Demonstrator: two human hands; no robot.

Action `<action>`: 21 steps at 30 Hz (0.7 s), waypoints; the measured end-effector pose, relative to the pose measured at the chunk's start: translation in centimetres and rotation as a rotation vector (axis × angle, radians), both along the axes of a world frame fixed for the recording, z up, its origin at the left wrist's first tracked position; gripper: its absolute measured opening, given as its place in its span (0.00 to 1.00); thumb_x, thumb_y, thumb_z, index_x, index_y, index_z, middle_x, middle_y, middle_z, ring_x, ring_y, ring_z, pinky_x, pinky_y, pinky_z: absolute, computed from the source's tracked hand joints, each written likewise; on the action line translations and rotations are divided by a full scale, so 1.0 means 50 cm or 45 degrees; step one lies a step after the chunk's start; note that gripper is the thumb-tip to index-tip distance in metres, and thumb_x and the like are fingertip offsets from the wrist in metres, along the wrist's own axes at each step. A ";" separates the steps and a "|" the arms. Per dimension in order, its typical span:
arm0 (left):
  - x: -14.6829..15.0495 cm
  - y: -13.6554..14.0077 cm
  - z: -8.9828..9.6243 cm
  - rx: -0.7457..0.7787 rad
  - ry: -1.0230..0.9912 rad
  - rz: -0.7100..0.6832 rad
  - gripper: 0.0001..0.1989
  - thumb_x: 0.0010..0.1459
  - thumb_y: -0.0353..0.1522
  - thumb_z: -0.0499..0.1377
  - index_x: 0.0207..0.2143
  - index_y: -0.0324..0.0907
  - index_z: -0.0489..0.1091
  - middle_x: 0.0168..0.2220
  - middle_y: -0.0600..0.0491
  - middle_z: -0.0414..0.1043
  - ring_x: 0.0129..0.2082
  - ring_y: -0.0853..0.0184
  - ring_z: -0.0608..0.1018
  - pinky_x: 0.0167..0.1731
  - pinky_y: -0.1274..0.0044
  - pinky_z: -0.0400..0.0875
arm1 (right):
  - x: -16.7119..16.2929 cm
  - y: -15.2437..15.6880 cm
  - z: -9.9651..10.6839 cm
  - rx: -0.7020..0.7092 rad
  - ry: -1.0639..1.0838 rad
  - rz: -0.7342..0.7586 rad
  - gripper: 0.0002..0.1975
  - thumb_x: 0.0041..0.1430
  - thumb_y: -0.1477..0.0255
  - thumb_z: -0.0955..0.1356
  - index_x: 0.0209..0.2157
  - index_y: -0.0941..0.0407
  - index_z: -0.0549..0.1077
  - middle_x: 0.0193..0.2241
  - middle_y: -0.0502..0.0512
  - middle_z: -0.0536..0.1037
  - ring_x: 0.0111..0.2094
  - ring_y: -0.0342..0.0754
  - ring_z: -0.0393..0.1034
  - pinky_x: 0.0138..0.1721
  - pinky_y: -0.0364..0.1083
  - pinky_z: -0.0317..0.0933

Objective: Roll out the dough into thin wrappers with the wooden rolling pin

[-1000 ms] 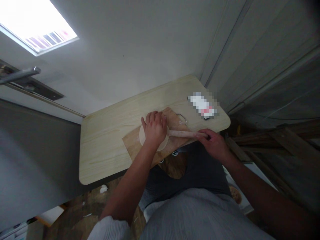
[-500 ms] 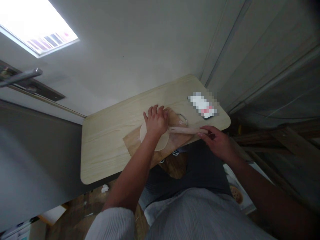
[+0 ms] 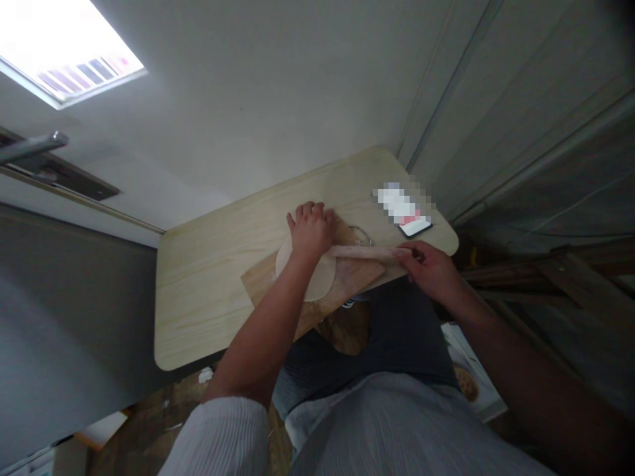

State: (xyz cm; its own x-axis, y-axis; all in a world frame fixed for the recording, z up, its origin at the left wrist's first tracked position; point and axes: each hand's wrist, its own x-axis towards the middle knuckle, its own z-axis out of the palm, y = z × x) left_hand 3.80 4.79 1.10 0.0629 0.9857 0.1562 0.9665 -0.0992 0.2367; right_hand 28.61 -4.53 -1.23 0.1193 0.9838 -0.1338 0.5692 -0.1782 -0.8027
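Note:
A round, flat sheet of dough [image 3: 320, 281] lies on a wooden cutting board [image 3: 354, 274], which sits askew at the table's near edge. Across the dough's far right side runs a pale wooden rolling pin [image 3: 362, 252]. My right hand [image 3: 426, 268] pinches the pin's right end. On the far part of the dough rests my left hand [image 3: 312, 228], palm down with its fingers spread. It covers the pin's left end, so I cannot tell how the palm meets the pin. My left forearm hides part of the dough. A metal ring handle [image 3: 364, 233] shows at the board's far corner.
A phone [image 3: 417, 227], partly pixelated, lies at the right of the light wooden table [image 3: 198, 291]. A wall stands behind the table, with a door handle [image 3: 40, 147] on the left. Wooden beams [image 3: 575, 274] are at the right.
The rolling pin has tilted slightly, its right end moving a little away from me together with my right hand. My left hand has shifted slightly away from me. The view has moved a little.

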 end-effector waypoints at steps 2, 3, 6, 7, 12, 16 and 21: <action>-0.002 -0.006 0.003 0.026 -0.007 0.002 0.22 0.72 0.42 0.41 0.56 0.46 0.68 0.58 0.45 0.70 0.60 0.53 0.67 0.64 0.53 0.53 | -0.001 -0.002 0.003 -0.022 0.043 0.026 0.22 0.58 0.51 0.68 0.43 0.54 0.77 0.24 0.50 0.76 0.20 0.46 0.69 0.22 0.45 0.62; -0.004 -0.011 0.005 0.044 -0.013 0.003 0.21 0.72 0.43 0.42 0.55 0.46 0.68 0.58 0.46 0.70 0.60 0.54 0.67 0.64 0.54 0.53 | -0.002 -0.004 0.004 -0.031 0.063 0.043 0.22 0.58 0.51 0.68 0.44 0.54 0.76 0.23 0.50 0.76 0.20 0.46 0.69 0.23 0.45 0.62; -0.018 -0.034 0.006 0.095 -0.058 0.002 0.20 0.72 0.43 0.43 0.54 0.48 0.69 0.57 0.48 0.71 0.60 0.57 0.69 0.64 0.59 0.55 | -0.001 -0.011 0.004 -0.021 0.084 0.108 0.23 0.57 0.52 0.69 0.45 0.54 0.76 0.25 0.52 0.77 0.23 0.48 0.71 0.26 0.46 0.64; -0.024 -0.043 0.005 0.112 -0.084 0.005 0.20 0.72 0.43 0.43 0.53 0.48 0.69 0.57 0.48 0.72 0.60 0.58 0.69 0.63 0.60 0.55 | -0.001 -0.013 0.002 0.002 0.076 0.126 0.23 0.56 0.52 0.70 0.45 0.54 0.77 0.27 0.52 0.78 0.25 0.48 0.71 0.28 0.47 0.66; -0.059 -0.071 -0.008 0.190 -0.229 0.054 0.20 0.73 0.41 0.43 0.52 0.45 0.70 0.54 0.47 0.74 0.58 0.60 0.71 0.60 0.65 0.59 | -0.009 -0.017 -0.010 0.110 0.062 0.202 0.20 0.57 0.54 0.70 0.44 0.54 0.77 0.34 0.54 0.80 0.32 0.50 0.73 0.35 0.48 0.67; -0.069 -0.072 -0.017 0.192 -0.223 0.095 0.18 0.72 0.41 0.45 0.52 0.46 0.70 0.55 0.47 0.73 0.58 0.59 0.71 0.61 0.64 0.59 | -0.016 -0.018 -0.012 0.118 0.087 0.225 0.20 0.57 0.55 0.71 0.44 0.54 0.77 0.33 0.53 0.79 0.31 0.49 0.72 0.35 0.48 0.67; -0.058 -0.063 -0.017 0.126 -0.075 0.059 0.19 0.71 0.42 0.46 0.56 0.49 0.67 0.60 0.48 0.69 0.62 0.56 0.66 0.64 0.56 0.53 | -0.013 -0.020 -0.006 0.141 0.078 0.225 0.19 0.59 0.55 0.70 0.45 0.54 0.77 0.35 0.54 0.80 0.34 0.50 0.73 0.37 0.49 0.68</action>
State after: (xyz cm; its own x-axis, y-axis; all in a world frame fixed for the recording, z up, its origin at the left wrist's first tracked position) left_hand 0.91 1.64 0.27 0.0054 0.9669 0.2551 0.9554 -0.0803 0.2842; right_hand 27.97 -5.51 -1.51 -0.0612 0.9978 -0.0252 0.5336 0.0114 -0.8456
